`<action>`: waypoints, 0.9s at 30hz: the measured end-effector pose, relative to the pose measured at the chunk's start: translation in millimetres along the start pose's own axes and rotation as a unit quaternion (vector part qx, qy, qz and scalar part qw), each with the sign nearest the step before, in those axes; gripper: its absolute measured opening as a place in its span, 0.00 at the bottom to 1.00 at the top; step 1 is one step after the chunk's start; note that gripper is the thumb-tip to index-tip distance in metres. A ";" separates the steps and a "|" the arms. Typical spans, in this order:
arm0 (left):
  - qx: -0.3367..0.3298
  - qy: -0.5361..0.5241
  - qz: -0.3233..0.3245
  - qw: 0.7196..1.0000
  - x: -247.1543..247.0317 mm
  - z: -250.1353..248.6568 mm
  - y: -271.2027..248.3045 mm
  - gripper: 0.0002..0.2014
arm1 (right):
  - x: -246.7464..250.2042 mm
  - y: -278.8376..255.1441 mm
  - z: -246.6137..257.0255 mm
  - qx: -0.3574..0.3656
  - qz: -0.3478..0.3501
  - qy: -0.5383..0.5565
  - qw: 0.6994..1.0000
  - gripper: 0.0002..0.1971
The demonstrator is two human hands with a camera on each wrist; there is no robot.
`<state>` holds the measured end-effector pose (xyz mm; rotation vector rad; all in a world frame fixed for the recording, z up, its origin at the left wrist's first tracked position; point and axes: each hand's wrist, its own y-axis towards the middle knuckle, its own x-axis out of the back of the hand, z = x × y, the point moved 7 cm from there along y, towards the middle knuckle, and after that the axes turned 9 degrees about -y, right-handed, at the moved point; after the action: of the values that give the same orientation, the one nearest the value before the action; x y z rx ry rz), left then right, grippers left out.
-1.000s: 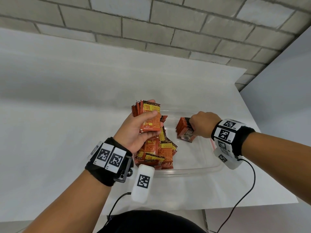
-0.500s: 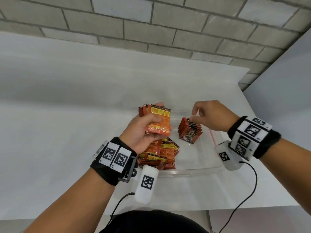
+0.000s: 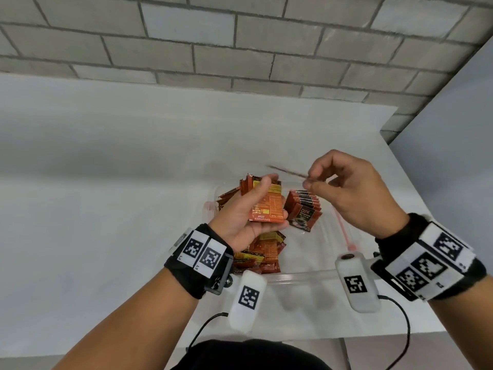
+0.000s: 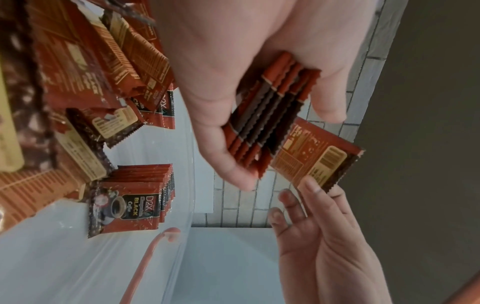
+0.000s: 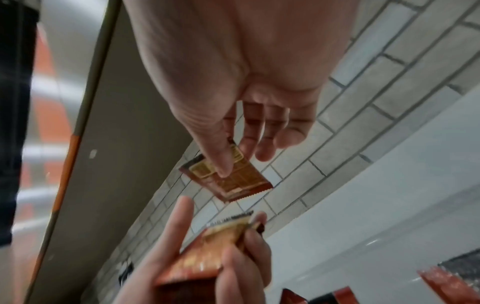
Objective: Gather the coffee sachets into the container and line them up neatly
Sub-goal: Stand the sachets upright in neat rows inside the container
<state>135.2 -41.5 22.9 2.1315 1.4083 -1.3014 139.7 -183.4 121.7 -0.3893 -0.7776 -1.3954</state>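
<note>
1. The left hand (image 3: 250, 217) is raised over the clear container (image 3: 306, 276) on the white table (image 3: 106, 209). Its fingers (image 4: 233, 172) are curled around a small stack of sachets (image 4: 270, 115), which it holds by the edges.

2. The right hand (image 3: 352, 193) is a little higher and to the right. Its thumb and first finger pinch a single sachet (image 5: 228, 176) by one corner, and the other fingers are loosely bent. In the head view this sachet is blurred, so I cannot tell exactly how it is tilted.

3. Inside the container, a neat row of sachets (image 3: 304, 209) stands on edge near the middle, with the printed coffee cup facing the person. A loose pile (image 3: 264, 252) lies untidy at the left side, below the left hand.

4. I judge that the step in hand is to put the single sachet at the end of the row. To do it well, the person should first turn it so the front faces the same way as the others, then lower it upright and touching the last one.

5. The sachets look thin and slippery, so the row may fall over if it is pushed. A light touch is better.
</note>
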 end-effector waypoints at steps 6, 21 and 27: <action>-0.033 -0.024 -0.008 0.999 -3.2 -5.5 -1.8 0.27 | -28.2 -18.9 6.8 0.091 0.124 -0.131 0.979 0.11; -0.074 0.110 -0.080 0.988 4.7 -30.4 -15.3 0.26 | -9.5 8.6 -37.0 -0.077 0.219 -0.120 0.965 0.07; -0.120 0.129 -0.087 0.980 2.5 -56.2 -25.4 0.22 | -47.9 13.3 -90.3 -0.099 0.324 -0.387 0.858 0.09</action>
<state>143.9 8.4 58.3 2.1069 1.7901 -0.8736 176.3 -206.6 28.1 -1.3016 -1.0118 -0.6399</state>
